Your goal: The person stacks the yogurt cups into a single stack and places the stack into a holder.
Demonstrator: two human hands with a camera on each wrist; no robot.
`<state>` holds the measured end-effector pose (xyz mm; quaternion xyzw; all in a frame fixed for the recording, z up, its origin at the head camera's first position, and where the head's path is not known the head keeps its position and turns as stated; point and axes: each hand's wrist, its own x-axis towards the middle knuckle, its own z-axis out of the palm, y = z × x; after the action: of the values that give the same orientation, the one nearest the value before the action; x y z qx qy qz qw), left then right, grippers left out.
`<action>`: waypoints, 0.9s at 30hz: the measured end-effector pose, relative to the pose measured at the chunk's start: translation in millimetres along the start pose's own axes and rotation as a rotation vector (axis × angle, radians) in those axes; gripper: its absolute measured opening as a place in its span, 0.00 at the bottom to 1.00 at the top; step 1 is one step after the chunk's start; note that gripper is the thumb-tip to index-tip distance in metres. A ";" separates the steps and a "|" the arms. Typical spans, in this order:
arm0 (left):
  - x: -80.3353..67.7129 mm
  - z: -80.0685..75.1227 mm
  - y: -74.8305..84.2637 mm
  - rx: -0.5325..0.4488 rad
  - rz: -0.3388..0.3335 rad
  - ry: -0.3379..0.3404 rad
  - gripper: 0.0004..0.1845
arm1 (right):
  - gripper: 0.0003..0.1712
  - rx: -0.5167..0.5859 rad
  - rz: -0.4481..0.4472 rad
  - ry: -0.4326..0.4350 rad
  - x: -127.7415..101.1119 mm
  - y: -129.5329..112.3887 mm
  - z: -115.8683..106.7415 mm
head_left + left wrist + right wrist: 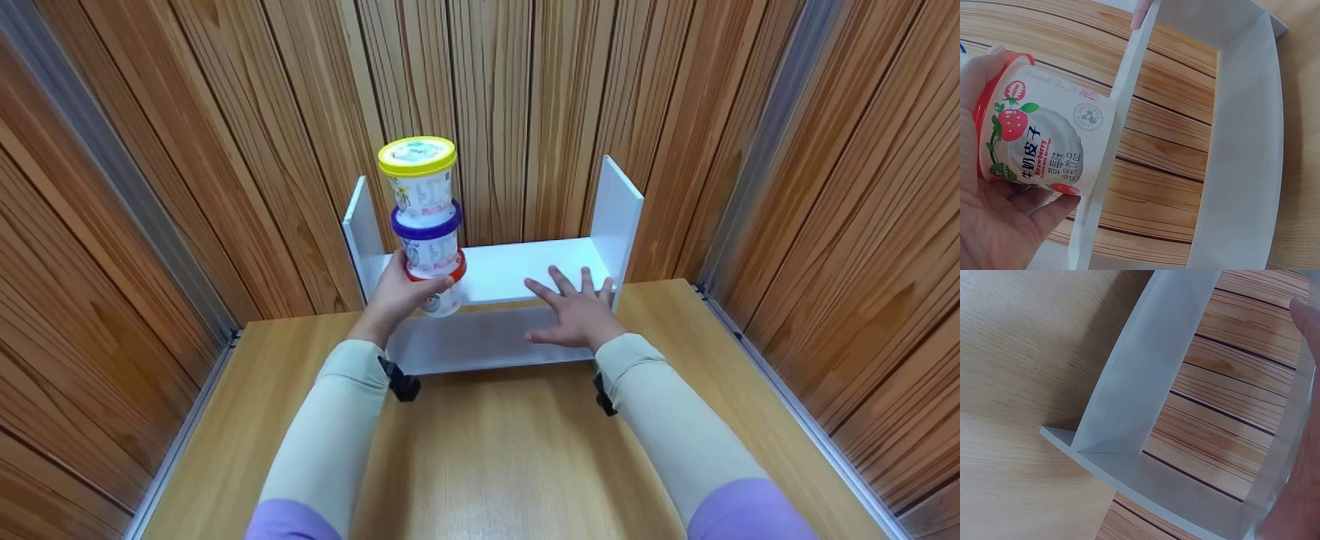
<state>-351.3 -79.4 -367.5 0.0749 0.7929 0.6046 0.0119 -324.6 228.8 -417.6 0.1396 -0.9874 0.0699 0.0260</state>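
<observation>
Centre-left of head view: stack of three tubs point(427, 225) held up in front of the left end of the white shelf point(525, 270)
Bottom tub: red-lidded tub point(1044, 140), strawberry print, sealed, contents not visible; its side is at or just in front of the shelf board's front edge
Middle tub: purple-lidded tub point(429, 246), sits on the red one, lid on
Top tub: yellow-lidded tub point(418, 180), upper centre of frame, lid on, stack leans slightly
Left hand point(397, 296): fingers and thumb curled round the red-lidded tub, carrying the whole stack
Right hand point(577, 311): flat, fingers spread and straight, resting on the shelf board right of centre, holding nothing
Shelf: two upright side panels, one middle board, a lower board; nothing on the boards besides the hand
Table point(487, 450): light wood, lower half of frame, shelf stands at its far edge
Wall point(225, 150): wood-grain panels behind and on both sides, close behind shelf
Sleeves: pale, purple cuffs at bottom edge
</observation>
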 end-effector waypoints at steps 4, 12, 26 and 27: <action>0.6 0.2 -1.1 0.005 0.001 -0.001 0.55 | 0.55 0.003 -0.004 0.002 0.1 -1.3 0.4; 2.9 4.6 -0.9 -0.019 -0.016 0.011 0.55 | 0.55 -0.006 -0.009 -0.008 -1.2 -0.5 0.0; 10.0 19.1 1.4 -0.167 -0.118 0.024 0.57 | 0.55 0.007 0.005 -0.001 -3.2 -0.4 2.3; 10.5 19.9 1.7 -0.174 -0.121 0.025 0.57 | 0.55 0.006 0.007 -0.003 -3.0 0.1 2.4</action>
<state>-359.4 -58.6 -370.5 0.0182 0.7406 0.6702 0.0450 -321.8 229.3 -420.2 0.1363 -0.9877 0.0729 0.0236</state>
